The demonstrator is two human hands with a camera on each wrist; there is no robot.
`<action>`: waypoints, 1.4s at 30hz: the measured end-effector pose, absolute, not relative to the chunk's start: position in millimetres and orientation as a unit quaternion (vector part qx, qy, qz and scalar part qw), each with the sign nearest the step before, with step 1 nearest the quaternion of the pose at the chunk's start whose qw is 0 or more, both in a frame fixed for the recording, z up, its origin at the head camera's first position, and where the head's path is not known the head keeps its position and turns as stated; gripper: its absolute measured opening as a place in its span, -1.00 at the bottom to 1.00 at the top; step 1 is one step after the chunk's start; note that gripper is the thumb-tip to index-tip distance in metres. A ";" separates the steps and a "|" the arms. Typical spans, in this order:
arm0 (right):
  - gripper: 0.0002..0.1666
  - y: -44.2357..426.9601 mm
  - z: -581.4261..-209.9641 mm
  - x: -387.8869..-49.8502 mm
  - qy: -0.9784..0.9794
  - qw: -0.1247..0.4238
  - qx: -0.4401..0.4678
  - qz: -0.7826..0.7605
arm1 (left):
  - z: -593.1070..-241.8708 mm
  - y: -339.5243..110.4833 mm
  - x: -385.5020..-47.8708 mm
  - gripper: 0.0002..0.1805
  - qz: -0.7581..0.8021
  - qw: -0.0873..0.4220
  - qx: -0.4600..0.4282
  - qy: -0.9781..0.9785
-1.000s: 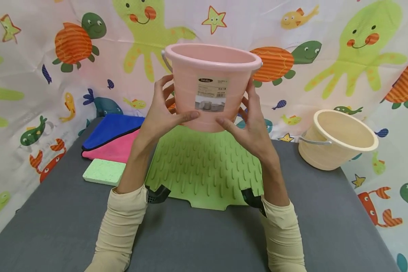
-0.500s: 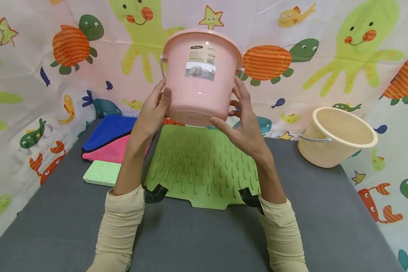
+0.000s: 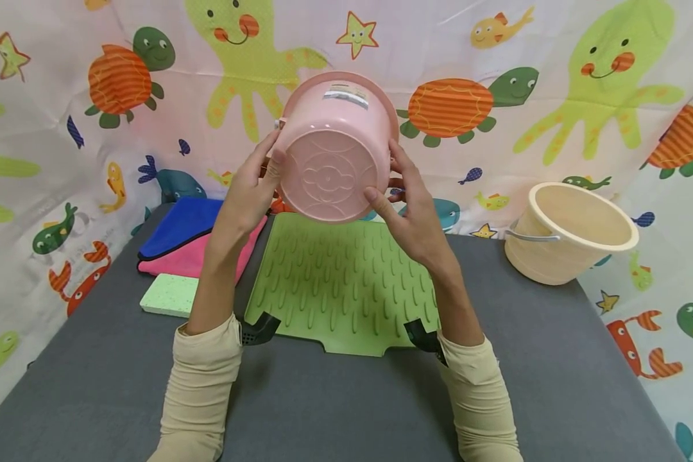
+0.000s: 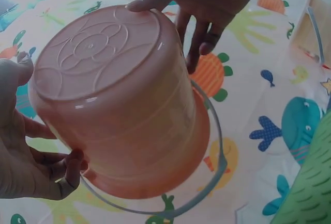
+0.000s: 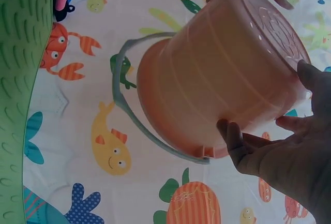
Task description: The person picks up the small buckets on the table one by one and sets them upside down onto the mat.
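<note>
Above the far part of the green mat (image 3: 346, 289), I have the pink bucket (image 3: 335, 149) up in the air between both hands, tilted so that its base faces the head camera and its mouth points away. The left hand (image 3: 254, 186) grips the left side, thumb near the base edge and fingers curled against the wall; the right hand (image 3: 414, 221) grips the other side, thumb on the base edge, fingers slightly apart on the wall. The grey handle (image 5: 118, 79) hangs loose past the mouth, held by neither hand.

As I judge it, lifting is done and the underside is well presented; the label (image 3: 346, 96) shows only at a steep slant. Setting down is not done, and I cannot see inside. Other things look untouched from my end: the cream bucket (image 3: 548, 253) stands at the far right of the grey table (image 3: 346, 410), the folded blue-and-pink cloth (image 3: 187, 224) lies far left, and the pale green sponge (image 3: 169, 295) sits just nearer.
</note>
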State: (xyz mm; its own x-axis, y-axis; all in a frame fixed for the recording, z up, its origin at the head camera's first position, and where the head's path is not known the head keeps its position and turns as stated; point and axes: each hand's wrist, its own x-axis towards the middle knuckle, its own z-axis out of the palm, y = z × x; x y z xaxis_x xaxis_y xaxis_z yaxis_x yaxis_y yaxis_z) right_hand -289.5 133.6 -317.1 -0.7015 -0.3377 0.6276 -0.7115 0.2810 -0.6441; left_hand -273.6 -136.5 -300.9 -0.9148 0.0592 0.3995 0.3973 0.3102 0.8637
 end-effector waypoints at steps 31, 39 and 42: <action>-0.07 111.3 -342.5 -310.2 -0.774 0.075 0.332 0.534 | -313.1 -160.1 -286.0 0.12 -0.540 0.109 -0.126 -0.825; -0.03 95.5 -367.4 -322.4 -0.744 0.009 0.305 0.595 | -329.4 -173.8 -303.6 0.19 -0.505 0.060 -0.124 -0.852; -0.04 89.7 -375.4 -325.9 -0.751 0.006 0.295 0.591 | -335.5 -177.3 -308.3 0.15 -0.474 0.039 -0.122 -0.871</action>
